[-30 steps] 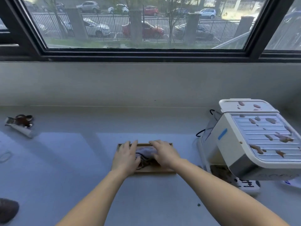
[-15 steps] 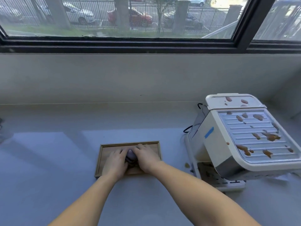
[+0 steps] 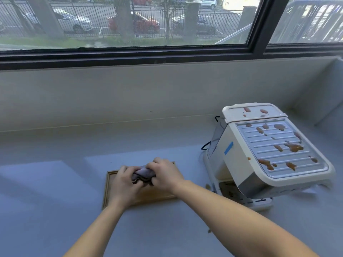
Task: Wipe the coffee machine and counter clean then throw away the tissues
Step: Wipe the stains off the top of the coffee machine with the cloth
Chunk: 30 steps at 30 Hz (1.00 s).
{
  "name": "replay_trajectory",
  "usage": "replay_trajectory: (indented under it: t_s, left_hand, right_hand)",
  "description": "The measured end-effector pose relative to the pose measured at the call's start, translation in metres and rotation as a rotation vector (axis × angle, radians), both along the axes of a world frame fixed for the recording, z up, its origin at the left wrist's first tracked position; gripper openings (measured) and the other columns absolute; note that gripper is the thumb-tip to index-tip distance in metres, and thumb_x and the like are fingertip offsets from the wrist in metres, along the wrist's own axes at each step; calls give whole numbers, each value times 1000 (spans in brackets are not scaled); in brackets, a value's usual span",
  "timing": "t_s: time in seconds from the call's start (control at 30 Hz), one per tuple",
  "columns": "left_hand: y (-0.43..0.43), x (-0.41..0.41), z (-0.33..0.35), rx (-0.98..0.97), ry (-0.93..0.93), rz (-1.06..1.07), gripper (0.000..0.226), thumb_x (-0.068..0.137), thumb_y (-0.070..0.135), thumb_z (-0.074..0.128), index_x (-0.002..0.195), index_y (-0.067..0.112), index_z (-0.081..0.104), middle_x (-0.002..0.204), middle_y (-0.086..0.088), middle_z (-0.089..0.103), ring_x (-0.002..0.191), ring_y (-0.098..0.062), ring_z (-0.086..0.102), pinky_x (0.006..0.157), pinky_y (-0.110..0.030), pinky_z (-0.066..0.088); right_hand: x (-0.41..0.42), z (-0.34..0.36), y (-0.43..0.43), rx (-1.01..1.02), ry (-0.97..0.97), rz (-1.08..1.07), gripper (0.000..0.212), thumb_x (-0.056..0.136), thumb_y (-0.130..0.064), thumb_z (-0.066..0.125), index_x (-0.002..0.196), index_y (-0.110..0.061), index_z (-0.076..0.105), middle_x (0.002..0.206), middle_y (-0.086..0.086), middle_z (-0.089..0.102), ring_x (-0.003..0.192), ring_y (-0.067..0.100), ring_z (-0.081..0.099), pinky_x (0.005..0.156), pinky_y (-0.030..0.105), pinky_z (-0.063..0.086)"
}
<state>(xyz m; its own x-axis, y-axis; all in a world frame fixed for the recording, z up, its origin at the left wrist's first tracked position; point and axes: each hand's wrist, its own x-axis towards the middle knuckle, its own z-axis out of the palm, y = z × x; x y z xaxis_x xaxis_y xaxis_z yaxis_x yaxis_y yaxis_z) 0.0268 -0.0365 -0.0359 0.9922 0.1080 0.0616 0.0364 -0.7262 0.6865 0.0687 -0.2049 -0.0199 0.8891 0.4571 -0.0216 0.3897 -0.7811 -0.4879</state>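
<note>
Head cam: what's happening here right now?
A person has both hands, left hand and right hand, bunched around a greyish cloth or tissue wad over a shallow wooden tray on the counter. The white coffee machine to the right is covered in brown splatters, with a few spots on the counter beside it. Wiping hasn't started.

Soft window [image 3: 130,25] daylight, warped edges

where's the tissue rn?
Head view, centre-left: the tissue is bunched between the left hand and right hand, over the wooden tray, left of the coffee machine.
</note>
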Motion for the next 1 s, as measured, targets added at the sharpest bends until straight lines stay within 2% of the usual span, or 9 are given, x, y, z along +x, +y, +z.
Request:
replay_trajectory:
  t_s: [0.13,0.33,0.4,0.5,0.57,0.63,0.8,0.93,1.0]
  left_hand:
    - [-11,-6,33,-144,-135,-14,44,66,5,78,94,38,69,91,3,57,82,0,58,68,-18,44]
    - [-47,-17,100,-301,-300,-176,42,64,8,67,90,40,68,92,2,57,84,-8,59,67,-8,41]
    - [-64,-23,119,-335,-333,-240,38,64,10,62,89,39,66,92,1,58,84,-9,59,68,-9,43]
    - [-88,-33,144,-442,-358,-353,38,67,7,61,93,32,69,96,1,60,86,-14,62,69,-20,50]
    - [-101,-36,157,-561,-340,-460,37,73,15,62,105,33,67,105,1,62,95,-18,65,74,-27,54]
    - [-113,-35,166,-655,-317,-564,39,79,28,57,118,29,63,116,-4,62,107,-23,63,83,-32,54]
    - [-163,-5,166,-182,-434,-519,45,88,42,40,124,25,61,123,9,55,114,-10,53,89,-30,44]
    - [-215,29,152,86,-436,-531,41,94,35,44,128,18,57,130,-1,49,125,-18,41,102,-31,39]
    - [-234,44,145,113,-426,-510,35,98,31,47,128,16,55,135,-4,45,132,-19,36,108,-32,33]
  right_hand:
    - [-13,38,-18,91,-6,-62,40,71,-19,65,111,-22,60,107,5,59,101,32,53,78,38,48]
    - [-50,88,-45,456,77,-98,72,74,-20,77,135,-39,46,125,-1,43,105,10,54,88,27,48]
    - [-67,104,-55,553,29,-108,72,76,-15,78,140,-29,48,131,0,47,117,9,52,94,36,51]
    - [-88,130,-75,621,-104,-212,60,76,-4,70,131,-21,58,120,0,59,115,10,54,82,41,56]
    - [-101,149,-94,679,-170,-286,52,78,-8,72,126,-24,62,114,-1,60,108,12,58,71,39,59]
    - [-113,168,-119,702,-287,-380,44,80,-23,77,121,-27,64,111,-6,64,103,12,62,75,33,58]
    - [-126,206,-197,915,-386,-503,37,78,-33,76,113,-29,67,98,0,70,80,20,67,63,37,56]
    - [-112,210,-261,638,-492,-614,40,81,-29,77,118,-35,63,108,-10,62,93,24,67,74,50,57]
    - [-107,205,-283,472,-552,-645,41,83,-30,77,120,-35,61,110,-14,59,98,15,64,75,45,57]
